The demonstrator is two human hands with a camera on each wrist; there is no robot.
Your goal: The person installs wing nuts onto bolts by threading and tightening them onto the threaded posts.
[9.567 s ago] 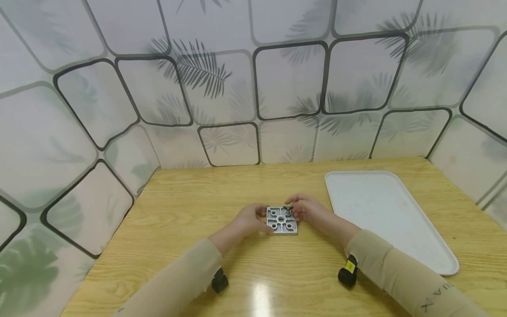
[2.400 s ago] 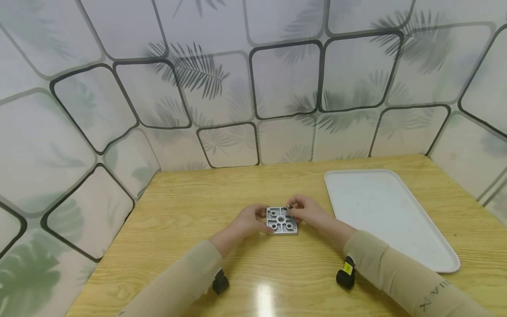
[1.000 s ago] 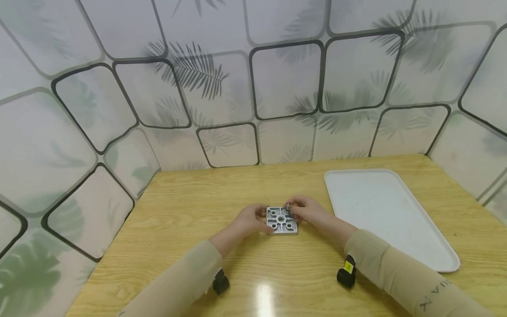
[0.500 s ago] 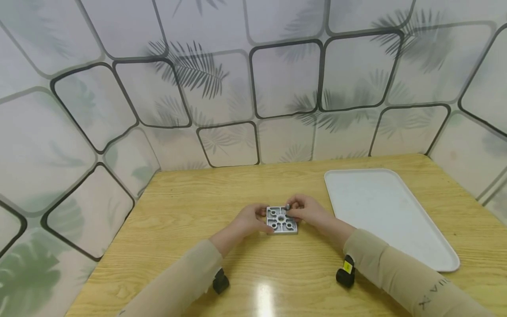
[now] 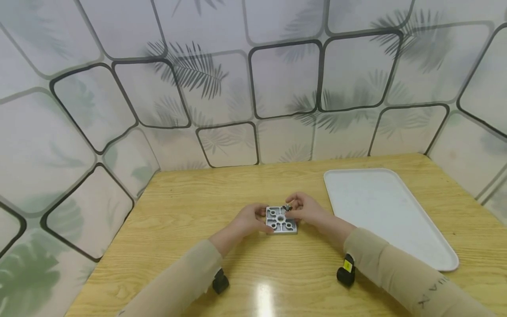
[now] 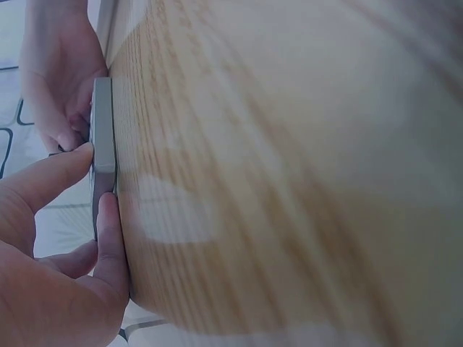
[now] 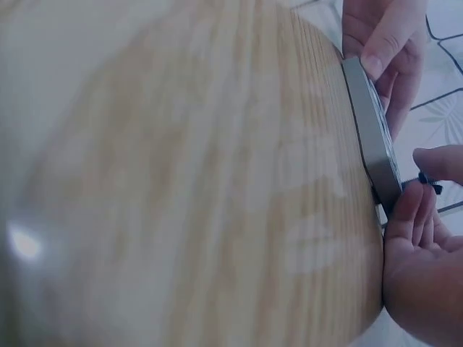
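Note:
A square silver metal plate [image 5: 281,226] with ribs and several round holes lies flat on the table. My left hand [image 5: 251,219] grips its left side, thumb on the near corner and fingers along the edge; in the left wrist view the plate's side [image 6: 105,126] shows beside the fingertips. At the far right corner, a small dark wing nut [image 5: 287,207] sits on a bolt standing up from the plate. My right hand [image 5: 306,208] has thumb and fingers around it. The right wrist view shows the wing nut [image 7: 431,181] between thumb and fingers, beside the plate's edge.
A white rectangular tray [image 5: 388,215] lies on the wooden table [image 5: 190,198] to the right, close to my right forearm. Patterned curtain-like walls [image 5: 285,83] enclose the table at the back and sides. Black wrist cameras hang beneath both sleeves.
My right fingers keep shifting around the wing nut, which has turned between frames: its wings show broadside now and narrow half a second ago. My left hand and the plate stay put.

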